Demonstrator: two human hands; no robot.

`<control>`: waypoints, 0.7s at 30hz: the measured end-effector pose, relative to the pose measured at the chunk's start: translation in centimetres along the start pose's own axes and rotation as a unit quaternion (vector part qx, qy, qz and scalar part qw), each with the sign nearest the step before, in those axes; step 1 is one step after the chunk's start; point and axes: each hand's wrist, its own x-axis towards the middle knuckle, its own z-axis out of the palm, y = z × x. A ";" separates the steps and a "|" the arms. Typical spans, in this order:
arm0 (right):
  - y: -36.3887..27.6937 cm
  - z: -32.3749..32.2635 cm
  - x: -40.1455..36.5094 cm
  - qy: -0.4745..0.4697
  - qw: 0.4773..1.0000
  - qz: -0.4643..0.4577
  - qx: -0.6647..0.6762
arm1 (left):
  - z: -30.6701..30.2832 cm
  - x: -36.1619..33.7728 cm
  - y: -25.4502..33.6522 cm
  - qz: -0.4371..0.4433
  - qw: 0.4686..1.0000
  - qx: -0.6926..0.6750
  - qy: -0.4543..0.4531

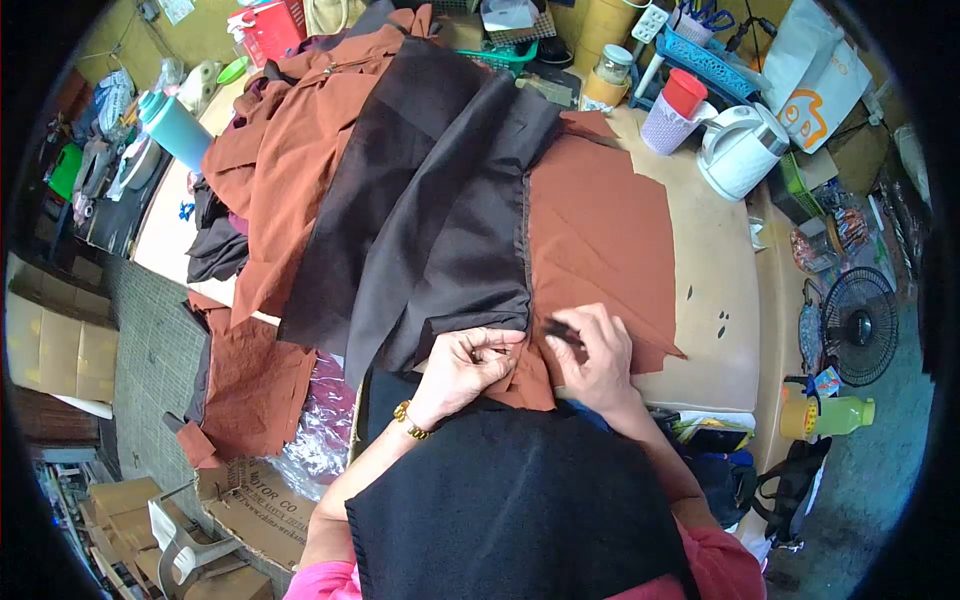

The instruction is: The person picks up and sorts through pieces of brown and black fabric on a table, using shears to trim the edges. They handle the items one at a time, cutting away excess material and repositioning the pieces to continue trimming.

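Observation:
My left hand (465,370), with a gold watch (409,420) at its wrist, pinches the seam edge where black fabric (450,250) joins rust-brown fabric (605,240). Just right of the seam, my right hand (597,360) is curled above the brown cloth. A small dark thing (562,330) shows at its fingertips, too blurred to name. The joined cloth lies across the table, its near end hanging over the edge toward my lap. A black cloth (530,500) covers my lap.
More brown garment pieces (300,150) are heaped at left, near a blue bottle (172,130). A white electric kettle (742,150), a pink cup (684,95) and a jar (613,66) stand at the back right. Below left is a cardboard box (255,505); a black fan (858,325) is at far right.

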 end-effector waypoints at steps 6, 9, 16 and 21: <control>-0.6 0.2 -1.3 0.034 0.996 -0.080 -0.031 | 0.1 0.1 0.4 -0.011 0.999 -0.032 -0.029; -0.6 0.2 -1.4 0.037 0.994 -0.091 -0.056 | 0.2 0.0 0.5 -0.010 0.999 -0.030 -0.028; -0.7 0.2 -1.5 0.033 0.991 -0.106 -0.069 | 0.2 -0.1 0.7 -0.014 0.999 -0.037 -0.035; -0.9 0.5 -1.5 0.044 0.991 -0.109 -0.057 | 0.4 0.0 0.2 -0.013 0.999 -0.031 -0.036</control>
